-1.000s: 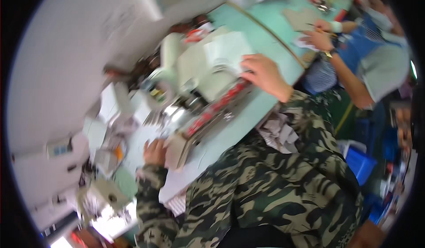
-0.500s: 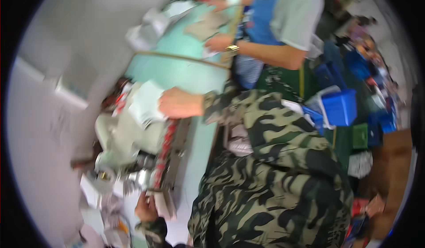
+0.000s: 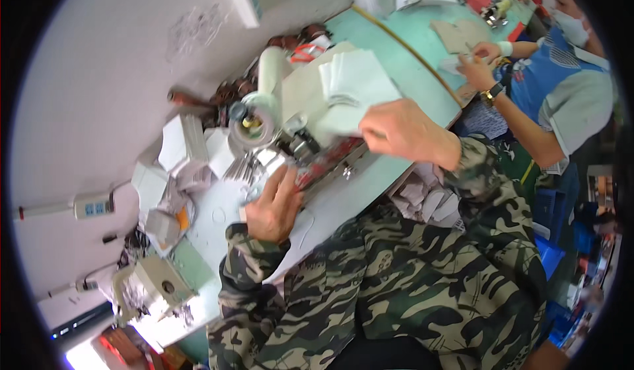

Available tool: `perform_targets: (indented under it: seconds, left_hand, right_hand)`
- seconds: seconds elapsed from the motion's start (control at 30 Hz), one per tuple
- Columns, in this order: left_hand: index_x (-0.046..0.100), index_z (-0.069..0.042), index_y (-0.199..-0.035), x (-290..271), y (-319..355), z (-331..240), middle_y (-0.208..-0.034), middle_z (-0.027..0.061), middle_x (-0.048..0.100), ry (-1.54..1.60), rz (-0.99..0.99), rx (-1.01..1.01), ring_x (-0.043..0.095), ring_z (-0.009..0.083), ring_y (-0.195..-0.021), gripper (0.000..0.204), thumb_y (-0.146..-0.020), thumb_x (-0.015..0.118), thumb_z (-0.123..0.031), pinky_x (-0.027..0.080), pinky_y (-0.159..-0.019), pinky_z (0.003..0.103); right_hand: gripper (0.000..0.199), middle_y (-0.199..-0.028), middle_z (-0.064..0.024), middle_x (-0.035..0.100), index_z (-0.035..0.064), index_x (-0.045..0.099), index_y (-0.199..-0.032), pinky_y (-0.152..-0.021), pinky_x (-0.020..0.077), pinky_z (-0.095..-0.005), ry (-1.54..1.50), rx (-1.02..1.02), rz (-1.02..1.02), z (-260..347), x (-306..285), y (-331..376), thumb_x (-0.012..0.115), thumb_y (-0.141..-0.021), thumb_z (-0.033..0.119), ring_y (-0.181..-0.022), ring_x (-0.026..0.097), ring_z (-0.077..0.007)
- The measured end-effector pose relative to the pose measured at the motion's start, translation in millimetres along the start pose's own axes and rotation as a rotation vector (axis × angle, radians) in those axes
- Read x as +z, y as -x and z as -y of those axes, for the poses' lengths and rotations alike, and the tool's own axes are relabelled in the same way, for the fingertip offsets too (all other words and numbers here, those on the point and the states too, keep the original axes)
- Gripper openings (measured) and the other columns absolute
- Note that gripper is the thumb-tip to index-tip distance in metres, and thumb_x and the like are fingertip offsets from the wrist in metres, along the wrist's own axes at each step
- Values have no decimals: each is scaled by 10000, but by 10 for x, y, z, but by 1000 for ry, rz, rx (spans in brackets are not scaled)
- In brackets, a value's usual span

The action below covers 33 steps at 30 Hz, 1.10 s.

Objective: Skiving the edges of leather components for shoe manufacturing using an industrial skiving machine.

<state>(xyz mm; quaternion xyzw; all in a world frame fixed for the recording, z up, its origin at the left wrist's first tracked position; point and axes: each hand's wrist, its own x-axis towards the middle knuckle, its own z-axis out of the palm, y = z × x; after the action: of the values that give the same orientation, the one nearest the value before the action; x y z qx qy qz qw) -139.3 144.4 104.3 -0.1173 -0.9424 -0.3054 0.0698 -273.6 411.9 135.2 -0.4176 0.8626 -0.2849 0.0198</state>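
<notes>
Since half a second ago the right hand (image 3: 404,132) has shifted onto the white fabric stack (image 3: 353,86) atop the sewing machine (image 3: 290,126), fingers pinching its near edge. Left hand (image 3: 272,205) rests open beside the needle area, toward the tabletop (image 3: 343,195) front edge, hands well apart.

White cartons (image 3: 179,144) were stacked at the bench's (image 3: 396,53) left end; a white label with blue squares (image 3: 92,206) hung nearby.

Bright, even indoor light, soft shadows, slight motion blur, strong fisheye bending and black rim.
</notes>
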Motion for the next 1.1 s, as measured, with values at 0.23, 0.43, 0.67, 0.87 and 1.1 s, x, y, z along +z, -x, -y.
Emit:
perform_targets:
  seconds: [0.23, 0.43, 0.67, 0.87, 1.1]
  left_hand:
    - [570, -4, -1166, -22, -41, 498, -885, 74, 644, 762, 601, -454, 658, 139, -601, 279, -974, 473, -183, 462, -457, 231]
    - [634, 37, -939, 58, -324, 762, -633, 67, 604, 493, 453, -428, 626, 146, -511, 227, -934, 524, -162, 452, -407, 267]
    - [664, 47, -860, 387, -377, 603, -699, 221, 639, 107, 88, -238, 643, 382, -631, 269, -842, 581, -208, 508, -618, 435]
    - [686, -14, -891, 373, -462, 412, -764, 227, 645, -50, 225, -329, 616, 428, -665, 243, -846, 585, -231, 492, -631, 463]
    - [633, -35, -820, 388, -204, 1238, -685, 183, 610, 165, 20, -569, 606, 375, -645, 211, -894, 559, -218, 468, -608, 438]
  right_hand:
    - [113, -575, -155, 569, 55, 582, -779, -545, 474, -457, -289, 64, 64, 293, 738, -155, 597, -814, 161, -557, 591, -352]
    - [112, -680, -175, 612, 39, 606, -856, -564, 479, -475, 93, 261, 52, 287, 1274, -166, 587, -819, 142, -627, 609, -388]
    - [149, -726, -168, 653, 22, 651, -842, -656, 505, -445, -195, 307, 54, -22, 1031, -435, 592, -804, 154, -704, 642, -370]
    - [191, -776, -166, 666, 37, 691, -840, -702, 506, -435, -151, 119, 195, -323, 639, -646, 596, -778, 191, -756, 645, -365]
    - [160, -869, -137, 671, 37, 683, -926, -721, 492, -398, -116, 145, -97, -291, -390, -507, 609, -808, 117, -801, 629, -325]
